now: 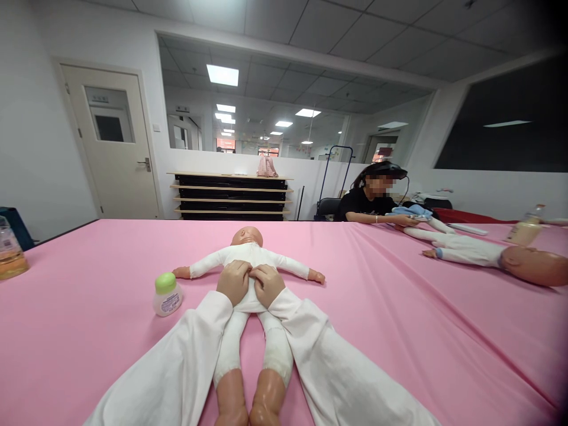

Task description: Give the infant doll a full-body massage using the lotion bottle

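Observation:
A baby doll [248, 303] with a white cloth body lies on its back on the pink tablecloth [110, 343], its arms spread and its feet towards me. Both of my hands rest on the doll's belly. My left hand [234, 283] and my right hand [268, 285] are closed, fingers bent inward, their tips meeting at the middle of the torso. Whether they pinch any cloth is hidden under the fingers. Left of the doll, close to its hand, stands a small white jar [167, 302] with a green lid [165, 283].
At the far left edge stands a clear bottle [11, 251] of amber liquid. On the right lies a second doll [479, 248], with a co-worker [368, 198] seated behind it holding a blue cloth [410, 211]. A bottle [526, 228] of pale liquid stands beyond that doll.

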`<state>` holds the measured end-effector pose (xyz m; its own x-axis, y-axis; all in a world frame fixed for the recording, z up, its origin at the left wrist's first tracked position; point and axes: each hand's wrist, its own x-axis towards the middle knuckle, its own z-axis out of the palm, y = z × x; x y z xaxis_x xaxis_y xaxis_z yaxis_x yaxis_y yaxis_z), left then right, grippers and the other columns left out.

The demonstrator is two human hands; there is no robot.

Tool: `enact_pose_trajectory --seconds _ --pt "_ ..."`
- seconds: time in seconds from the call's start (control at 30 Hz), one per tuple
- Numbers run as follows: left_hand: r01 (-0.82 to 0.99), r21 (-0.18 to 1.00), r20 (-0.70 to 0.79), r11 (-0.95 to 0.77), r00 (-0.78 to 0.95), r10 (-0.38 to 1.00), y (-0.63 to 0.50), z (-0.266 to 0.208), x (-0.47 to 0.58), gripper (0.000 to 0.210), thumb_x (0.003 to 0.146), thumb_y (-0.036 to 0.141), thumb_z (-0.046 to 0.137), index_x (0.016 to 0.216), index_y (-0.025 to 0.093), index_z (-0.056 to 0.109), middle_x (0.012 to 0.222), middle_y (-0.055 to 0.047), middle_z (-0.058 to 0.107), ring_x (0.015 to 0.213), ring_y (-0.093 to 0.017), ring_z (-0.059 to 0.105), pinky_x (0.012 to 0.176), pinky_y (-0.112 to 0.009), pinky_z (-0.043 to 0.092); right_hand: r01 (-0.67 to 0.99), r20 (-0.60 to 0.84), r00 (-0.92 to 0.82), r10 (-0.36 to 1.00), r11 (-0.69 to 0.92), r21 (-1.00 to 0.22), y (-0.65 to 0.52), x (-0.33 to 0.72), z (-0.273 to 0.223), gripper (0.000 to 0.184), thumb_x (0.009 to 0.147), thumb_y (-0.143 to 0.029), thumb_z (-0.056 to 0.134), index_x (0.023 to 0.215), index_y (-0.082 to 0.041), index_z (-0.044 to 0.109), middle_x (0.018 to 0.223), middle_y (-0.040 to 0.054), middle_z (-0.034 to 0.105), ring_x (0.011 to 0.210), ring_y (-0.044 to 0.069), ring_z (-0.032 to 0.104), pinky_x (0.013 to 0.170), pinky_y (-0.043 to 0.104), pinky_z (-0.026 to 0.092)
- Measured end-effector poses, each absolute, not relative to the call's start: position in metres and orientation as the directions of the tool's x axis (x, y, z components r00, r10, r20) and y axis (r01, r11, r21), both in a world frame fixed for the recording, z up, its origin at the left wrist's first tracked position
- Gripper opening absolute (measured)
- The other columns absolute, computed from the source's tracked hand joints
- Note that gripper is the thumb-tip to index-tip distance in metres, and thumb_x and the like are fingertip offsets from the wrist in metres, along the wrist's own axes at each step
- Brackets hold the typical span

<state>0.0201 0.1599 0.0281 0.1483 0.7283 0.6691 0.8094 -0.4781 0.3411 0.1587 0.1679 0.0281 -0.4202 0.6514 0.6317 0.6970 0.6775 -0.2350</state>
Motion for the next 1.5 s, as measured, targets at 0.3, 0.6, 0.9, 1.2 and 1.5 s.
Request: enact_pose_trajectory --seconds 0.3,0.6,0.9,1.2,1.5 --pt "0.824 0.425 0.594 -0.375 0.059 0.803 0.17 0.023 0.021 0.042 0.081 0.014 0.033 0.117 0.02 0.053 0.127 -0.001 0.046 0.128 -0.017 0.032 0.107 -0.042 0.029 0.734 0.523 -0.399 0.753 0.604 -0.311 0.171 0.154 0.029 0.046 0.075 -0.012 0.038 0.118 -0.019 0.054 0.127 0.0035 0.047 0.12 0.014 0.042 0.104 0.035 0.034" --pt "0.836 0.409 0.656 -0.366 0.009 0.755 0.159 0.029 0.02 0.027 0.075 0.011 0.037 0.084 0.015 0.063 0.089 -0.004 0.062 0.089 -0.015 0.053 0.083 -0.033 0.044 0.841 0.549 -0.267 0.792 0.469 -0.268 0.164 0.157 0.034 0.032 0.076 -0.015 0.042 0.1 -0.019 0.063 0.108 0.0047 0.059 0.103 0.016 0.05 0.094 0.034 0.037" --pt "0.762 0.422 0.626 -0.492 0.148 0.766 0.169 0.022 0.021 0.044 0.076 0.007 0.032 0.111 0.017 0.055 0.118 -0.001 0.053 0.114 -0.011 0.046 0.105 -0.033 0.036 0.808 0.481 -0.336 0.81 0.51 -0.294 0.165 0.154 0.035 0.044 0.079 -0.014 0.038 0.12 -0.023 0.052 0.13 0.0021 0.044 0.12 0.014 0.04 0.104 0.033 0.032" --pt "0.854 0.388 0.677 -0.347 -0.008 0.736 0.164 0.025 0.02 0.034 0.074 0.009 0.037 0.095 0.015 0.062 0.107 -0.004 0.059 0.105 -0.016 0.051 0.095 -0.033 0.043 0.872 0.481 -0.184 0.857 0.368 -0.323 0.163 0.154 0.035 0.039 0.08 -0.02 0.04 0.116 -0.019 0.055 0.124 0.0051 0.049 0.117 0.018 0.043 0.101 0.036 0.035" --pt "0.722 0.353 0.635 -0.595 0.282 0.719 0.166 0.025 0.02 0.044 0.077 0.01 0.033 0.114 0.017 0.055 0.117 -0.002 0.054 0.11 -0.01 0.049 0.1 -0.028 0.042 0.751 0.544 -0.361 0.758 0.582 -0.312 0.164 0.155 0.034 0.04 0.074 -0.011 0.041 0.109 -0.017 0.059 0.112 0.005 0.055 0.107 0.013 0.049 0.097 0.029 0.039"
